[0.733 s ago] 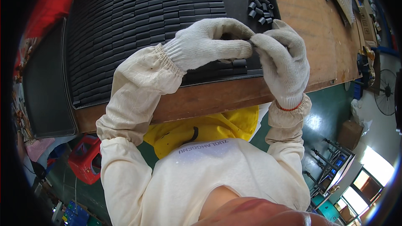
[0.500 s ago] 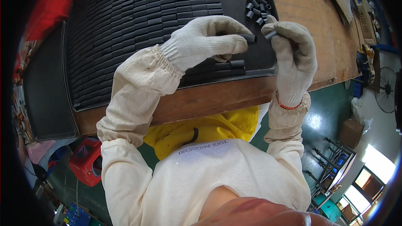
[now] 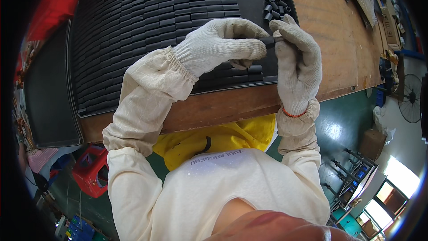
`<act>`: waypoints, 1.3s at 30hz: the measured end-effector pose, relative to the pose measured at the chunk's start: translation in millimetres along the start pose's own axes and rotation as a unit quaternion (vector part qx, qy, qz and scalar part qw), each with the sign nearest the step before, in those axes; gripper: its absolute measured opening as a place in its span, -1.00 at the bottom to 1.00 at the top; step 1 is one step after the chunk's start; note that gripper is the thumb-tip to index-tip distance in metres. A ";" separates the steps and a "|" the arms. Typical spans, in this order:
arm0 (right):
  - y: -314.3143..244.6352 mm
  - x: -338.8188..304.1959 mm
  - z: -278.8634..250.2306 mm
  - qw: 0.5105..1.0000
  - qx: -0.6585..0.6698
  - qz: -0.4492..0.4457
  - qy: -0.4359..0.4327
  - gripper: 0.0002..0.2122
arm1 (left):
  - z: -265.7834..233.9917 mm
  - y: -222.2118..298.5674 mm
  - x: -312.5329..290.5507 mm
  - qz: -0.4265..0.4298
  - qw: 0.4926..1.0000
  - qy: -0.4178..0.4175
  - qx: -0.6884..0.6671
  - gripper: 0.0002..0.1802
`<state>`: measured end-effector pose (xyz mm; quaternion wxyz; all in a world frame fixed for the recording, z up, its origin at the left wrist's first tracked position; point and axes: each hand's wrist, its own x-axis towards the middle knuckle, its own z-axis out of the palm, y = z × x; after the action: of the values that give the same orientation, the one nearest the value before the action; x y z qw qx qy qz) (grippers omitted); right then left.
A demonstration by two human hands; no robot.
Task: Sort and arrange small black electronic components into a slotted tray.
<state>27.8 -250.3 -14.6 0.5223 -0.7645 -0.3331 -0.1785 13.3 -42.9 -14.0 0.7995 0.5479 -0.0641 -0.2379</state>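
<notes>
Both my hands wear white knit gloves. My left hand (image 3: pixel 227 44) pinches a short black tube (image 3: pixel 269 42) between thumb and fingers, its end pointing right. My right hand (image 3: pixel 299 49) is closed close beside that end, its fingertips pressed on a small tube piece (image 3: pixel 279 39) that is mostly hidden by the glove. Whether the two pieces touch, I cannot tell. Below my hands, a black tray (image 3: pixel 252 0) bears tight rows of black tubes (image 3: pixel 156 22). One short row of tubes (image 3: pixel 254 72) lies by its front edge, under my left hand.
Loose short black tubes (image 3: pixel 274 6) lie in the tray's right part. The tray rests on a wooden table (image 3: pixel 327 27). A second black tray (image 3: pixel 47 89) stands at the left. Red stool (image 3: pixel 91 172) on the floor at lower left; a fan (image 3: pixel 410 96) at far right.
My right hand has moved left with its small tube piece, closing the gap to the tube in my left hand. My left hand has barely moved.
</notes>
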 end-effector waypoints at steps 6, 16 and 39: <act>-2.9 3.4 -8.4 0.999 0.018 0.016 -0.046 -0.75 | 0.1 -2.5 1.7 0.026 0.998 0.011 0.050 -0.60; 0.0 5.4 -29.8 0.956 -0.255 -0.047 -0.134 -0.69 | -2.3 -9.1 5.5 0.135 0.964 0.077 0.215 -0.56; 61.1 0.0 -42.4 0.853 -0.516 -0.026 -0.071 -0.72 | -0.5 -4.2 4.1 0.030 0.997 0.048 0.050 -0.60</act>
<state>73.6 -303.5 -39.5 0.0231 -0.9257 -0.2491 -0.2839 15.7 -45.6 -18.6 0.7798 0.5962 -0.0538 -0.1833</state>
